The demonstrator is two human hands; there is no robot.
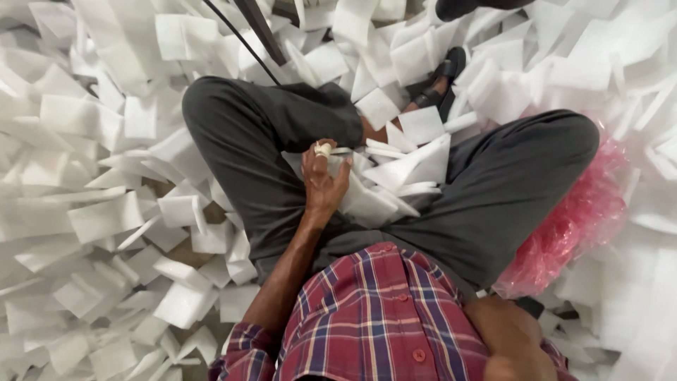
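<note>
Foam sheets [395, 176] lie stacked in the person's lap, the left hand [323, 180] closed on their edge, bandaged finger uppermost. Keep the stack squared under that grip, I'd say. Right hand out of sight.

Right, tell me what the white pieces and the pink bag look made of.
White pieces: likely thin foam sheet, matte and soft-edged; they bend and pile loosely. The left hand grips a few on the lap.
Pink bag: thin plastic film by the look, glossy, crinkled and translucent.
</note>
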